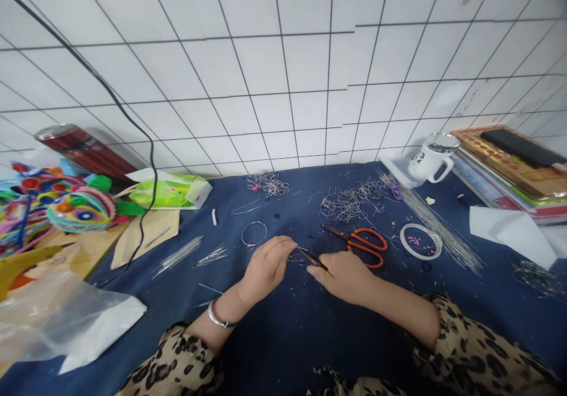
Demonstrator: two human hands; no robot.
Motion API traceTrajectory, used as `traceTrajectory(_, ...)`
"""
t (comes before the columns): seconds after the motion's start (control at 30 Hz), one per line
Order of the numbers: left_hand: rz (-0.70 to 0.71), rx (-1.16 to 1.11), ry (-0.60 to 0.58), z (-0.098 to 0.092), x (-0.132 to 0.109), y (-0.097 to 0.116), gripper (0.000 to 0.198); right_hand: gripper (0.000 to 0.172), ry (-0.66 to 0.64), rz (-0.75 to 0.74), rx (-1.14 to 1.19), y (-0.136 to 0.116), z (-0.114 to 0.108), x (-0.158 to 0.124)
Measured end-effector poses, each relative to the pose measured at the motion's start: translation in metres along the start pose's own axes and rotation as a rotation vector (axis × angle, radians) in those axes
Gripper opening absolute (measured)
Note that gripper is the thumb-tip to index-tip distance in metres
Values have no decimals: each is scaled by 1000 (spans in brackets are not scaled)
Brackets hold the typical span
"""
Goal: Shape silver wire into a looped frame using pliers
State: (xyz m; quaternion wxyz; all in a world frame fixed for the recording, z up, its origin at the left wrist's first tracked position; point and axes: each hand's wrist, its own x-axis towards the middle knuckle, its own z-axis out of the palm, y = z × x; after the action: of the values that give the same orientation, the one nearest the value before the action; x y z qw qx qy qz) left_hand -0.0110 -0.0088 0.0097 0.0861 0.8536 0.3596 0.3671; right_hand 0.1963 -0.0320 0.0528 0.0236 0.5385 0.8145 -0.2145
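My right hand point(348, 275) is closed around a pair of pliers point(313, 258), whose dark jaws point left toward my other hand. Fingers pinched, my left hand point(268, 263) holds a thin wire point(301, 248) that reaches the plier tips; most of the wire is hidden or too fine to follow. Just beyond my left hand lies a wire ring point(254, 234) with a small pink part on it. Orange-handled scissors point(361, 242) rest past my right hand. Short cut wires point(211, 255) and a bundle of longer wires point(179, 255) lie to the left.
Tangled wire heaps point(349, 202) lie toward the tiled wall. At right are a white ring dish point(420, 241) around pink beads, long straight wires point(447, 236), a white mug point(436, 159) and stacked books point(509, 172). At left are a plastic bag point(57, 313), a black cable point(153, 177) and colourful crafts point(80, 207).
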Motion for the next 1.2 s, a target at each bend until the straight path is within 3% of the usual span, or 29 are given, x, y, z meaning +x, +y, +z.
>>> traceTrajectory(0.53, -98, -40, -75, 1, 0, 3, 15, 51, 20, -46, -37, 1, 4, 1)
traceTrajectory(0.83, -323, -240, -141, -3, 5, 13, 13, 53, 50, -56, -8, 4, 8, 1)
traceTrajectory(1.2, -204, -137, -155, -2, 4, 9, 12, 52, 67, -58, 26, 6, 8, 2)
